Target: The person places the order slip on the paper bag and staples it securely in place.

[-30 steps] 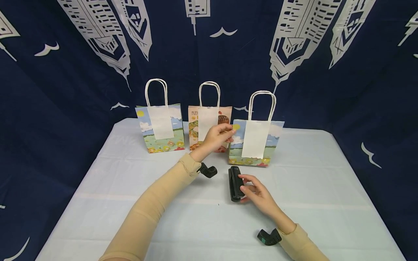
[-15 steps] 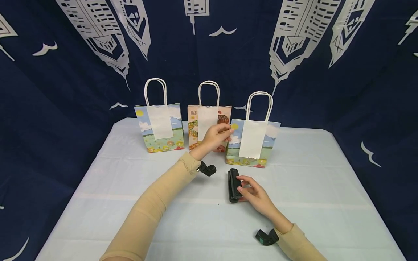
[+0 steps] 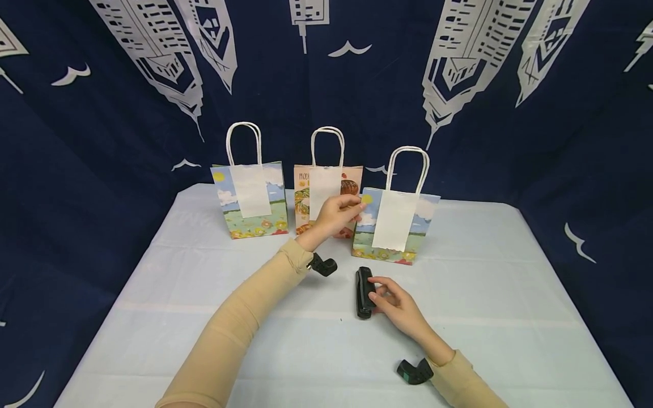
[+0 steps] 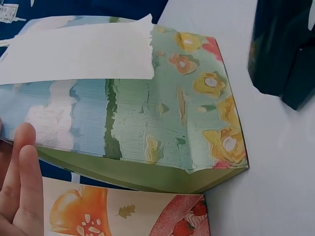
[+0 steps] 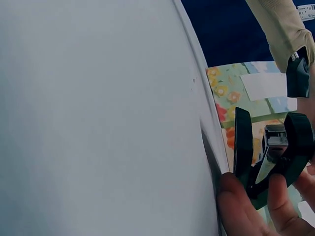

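On the table's right stands a paper bag [image 3: 366, 232] printed with sky and flowers, with twisted white handles and a white paper strip [image 3: 395, 221] down its front. My left hand [image 3: 335, 215] pinches this bag's upper left corner, thumb over the printed sun. In the left wrist view, fingertips [image 4: 30, 157] show right at the bag's side edge. My right hand [image 3: 400, 310] grips a black stapler [image 3: 363, 294] just in front of the bag, between thumb and fingers. From the right wrist view, the stapler [image 5: 243, 142] is seen end on, its two arms spread apart.
A similar flowered bag [image 3: 278, 209] stands at the back left. Between them is a pink food-print bag [image 3: 302, 192], partly behind my left hand. All rest on a white-covered table [image 3: 285, 351]. A dark blue curtain [image 3: 357, 90] hangs behind.
My right hand and the stapler have shifted slightly left and toward me. The right bag has moved a little left and forward, with my left hand still at its corner.
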### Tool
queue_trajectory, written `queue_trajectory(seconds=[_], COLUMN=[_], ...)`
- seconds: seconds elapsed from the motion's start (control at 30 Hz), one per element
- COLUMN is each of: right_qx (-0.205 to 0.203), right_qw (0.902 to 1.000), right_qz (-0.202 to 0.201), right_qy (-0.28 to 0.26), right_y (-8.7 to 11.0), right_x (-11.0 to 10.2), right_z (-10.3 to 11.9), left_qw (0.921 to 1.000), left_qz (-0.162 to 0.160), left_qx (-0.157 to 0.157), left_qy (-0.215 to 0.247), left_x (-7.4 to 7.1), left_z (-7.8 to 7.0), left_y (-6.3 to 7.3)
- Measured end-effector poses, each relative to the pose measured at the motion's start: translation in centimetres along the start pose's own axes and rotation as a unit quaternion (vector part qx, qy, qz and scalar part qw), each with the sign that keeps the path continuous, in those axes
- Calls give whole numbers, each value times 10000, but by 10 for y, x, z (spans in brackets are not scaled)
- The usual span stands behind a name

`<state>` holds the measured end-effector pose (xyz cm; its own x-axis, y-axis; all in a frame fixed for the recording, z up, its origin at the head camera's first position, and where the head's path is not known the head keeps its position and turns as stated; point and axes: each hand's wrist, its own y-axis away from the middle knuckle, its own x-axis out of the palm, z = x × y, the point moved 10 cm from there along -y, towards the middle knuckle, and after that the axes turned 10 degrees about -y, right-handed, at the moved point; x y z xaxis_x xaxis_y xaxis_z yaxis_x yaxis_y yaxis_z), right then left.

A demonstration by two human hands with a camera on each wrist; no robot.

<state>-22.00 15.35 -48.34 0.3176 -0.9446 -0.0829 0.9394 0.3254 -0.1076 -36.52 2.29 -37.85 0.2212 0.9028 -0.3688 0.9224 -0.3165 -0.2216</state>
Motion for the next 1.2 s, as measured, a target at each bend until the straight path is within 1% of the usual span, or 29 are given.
queue_trajectory(seconds=[0.13, 0.23, 0.37, 0.53, 0.73, 0.87, 1.0, 1.2], right_qx=[95, 72, -6, -154, -209, -248, -340, -273], right_qw=[9994, 9971, 9893, 9812, 9763, 9734, 9729, 9761], right_qz=[-102, -139, -226, -345, -499, -660, -746, -822], right_qy=[302, 751, 1444, 1891, 2097, 2181, 2164, 1994], right_y=[1, 0, 0, 0, 0, -1, -4, -10], right_x=[-1, 0, 1, 2, -1, -6, -11, -19], right_z=[-3, 0, 6, 12, 14, 18, 22, 28], left_qw=[9999, 9997, 9994, 9993, 9991, 9992, 9995, 9997], left_qz=[33, 57, 107, 161, 230, 219, 156, 51], left_qx=[-115, -142, -173, -241, -241, -204, -150, -154], left_qy=[101, 171, 266, 251, 275, 247, 239, 198], left_x=[0, 0, 0, 0, 0, -2, -6, -10], left_z=[2, 3, 4, 7, 8, 7, 4, 5], left_y=[2, 4, 6, 8, 10, 11, 13, 17])
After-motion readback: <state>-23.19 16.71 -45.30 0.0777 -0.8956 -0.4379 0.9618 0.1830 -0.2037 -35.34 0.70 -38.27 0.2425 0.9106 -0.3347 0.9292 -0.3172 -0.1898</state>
